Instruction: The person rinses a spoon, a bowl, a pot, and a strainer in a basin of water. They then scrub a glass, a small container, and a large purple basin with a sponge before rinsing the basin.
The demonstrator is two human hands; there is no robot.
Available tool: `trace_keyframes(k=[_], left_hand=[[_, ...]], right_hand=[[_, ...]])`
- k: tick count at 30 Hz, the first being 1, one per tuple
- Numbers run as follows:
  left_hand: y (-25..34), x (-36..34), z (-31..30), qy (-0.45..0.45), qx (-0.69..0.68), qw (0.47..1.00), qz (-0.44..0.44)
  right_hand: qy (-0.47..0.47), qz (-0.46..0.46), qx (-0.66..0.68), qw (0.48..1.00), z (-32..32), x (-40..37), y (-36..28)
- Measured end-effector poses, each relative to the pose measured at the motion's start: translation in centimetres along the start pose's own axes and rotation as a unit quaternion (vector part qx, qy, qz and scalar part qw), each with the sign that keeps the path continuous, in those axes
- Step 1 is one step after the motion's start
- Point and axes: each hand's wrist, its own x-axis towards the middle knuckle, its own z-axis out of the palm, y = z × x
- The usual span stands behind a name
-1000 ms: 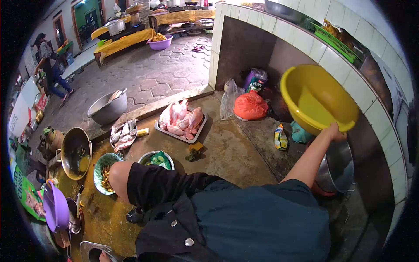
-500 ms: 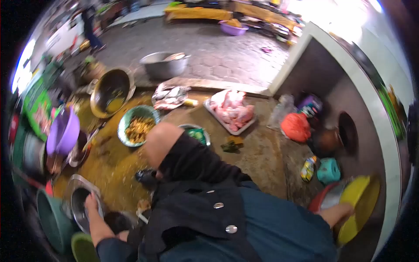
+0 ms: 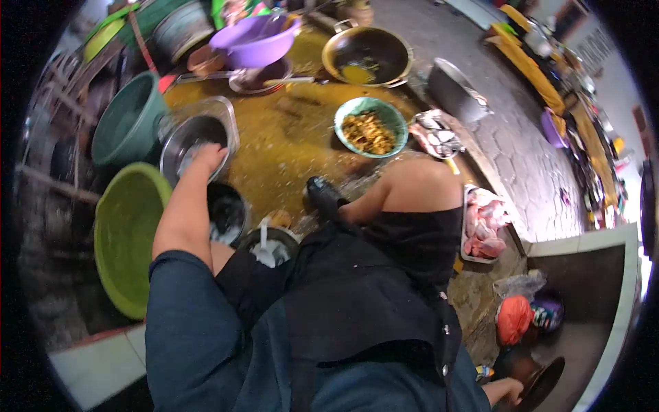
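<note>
My left hand (image 3: 209, 159) is at the right-hand rim of a grey metal bowl (image 3: 180, 141), its fingers closed over the edge. A metal tray (image 3: 230, 117) lies partly under that bowl. Close by my left forearm stand a green basin (image 3: 110, 240) and a dark pot (image 3: 230, 213). At the lower right, my right hand (image 3: 509, 390) is small in view with curled fingers. It is beside the dark round mouth of a brown pot (image 3: 546, 386); whatever it grips is hidden.
A bowl of yellow food pieces (image 3: 371, 134), a wok (image 3: 367, 58), a plate of fish (image 3: 437, 134) and a tray of raw chicken (image 3: 486, 226) surround my bent leg. A purple basin (image 3: 257, 44) stands behind. An orange bag (image 3: 515, 319) lies at right.
My view has swung to the left. The right hand, earlier at the rim of a yellow basin, now shows beside the brown pot; the yellow basin is out of view. My left hand stays at the metal bowl.
</note>
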Motion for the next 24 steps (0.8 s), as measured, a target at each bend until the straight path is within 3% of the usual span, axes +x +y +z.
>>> trace_keyframes(k=[4,5,6,8,9,10,11,12,14,16,18,21,23,24], left_hand=[[-1.8,-3.7,-2.6,-0.035,-0.020,0.999,-0.029],[-2.9,-4.2,-3.0,-0.021,-0.026,0.999,-0.040],[-4.0,-5.0,-3.2,-0.008,-0.033,0.998,-0.050],[-5.4,-7.6,-4.5,0.019,-0.045,0.995,-0.086],[-8.9,-6.4,-3.3,-0.013,-0.086,0.995,-0.043],[-7.1,-10.1,-5.6,-0.014,-0.068,0.992,-0.107],[-7.6,-11.8,-5.5,0.005,-0.056,0.989,-0.137],[-8.2,-13.2,-5.4,0.024,-0.043,0.985,-0.166],[-9.8,-15.8,-4.2,0.022,-0.039,0.981,-0.186],[-12.3,-17.4,-2.1,0.021,-0.036,0.978,-0.206],[-15.4,-18.2,0.6,-0.066,-0.065,0.975,-0.201],[-17.3,-21.1,3.1,-0.051,-0.142,0.962,-0.226],[-18.7,-22.4,5.6,-0.032,-0.168,0.953,-0.249],[-18.7,-22.9,6.7,0.042,-0.285,0.909,-0.302]], right_hand=[[-0.168,-0.080,0.050,0.981,8.7,-6.8,-3.1],[-0.213,-0.195,0.061,0.956,12.0,-8.0,-2.0],[-0.280,-0.277,0.056,0.917,12.7,-11.2,-5.2],[-0.453,-0.169,0.230,0.845,14.0,-18.2,-11.1],[-0.438,-0.297,0.188,0.827,14.0,-20.9,-14.4],[-0.493,-0.216,0.204,0.818,10.6,-25.3,-19.9],[-0.566,-0.176,0.311,0.743,7.9,-28.3,-24.0],[-0.590,-0.205,0.367,0.690,6.0,-30.7,-27.0],[-0.657,-0.158,0.518,0.525,-0.4,-34.7,-32.6],[-0.659,-0.221,0.630,0.347,-6.4,-36.3,-36.4],[-0.685,-0.213,0.688,0.111,-11.6,-35.8,-38.5],[-0.584,-0.102,0.737,-0.326,-17.2,-36.7,-42.4],[-0.530,-0.016,0.746,-0.402,-21.2,-36.4,-42.7],[-0.533,0.041,0.743,-0.404,-23.0,-36.3,-42.4]])
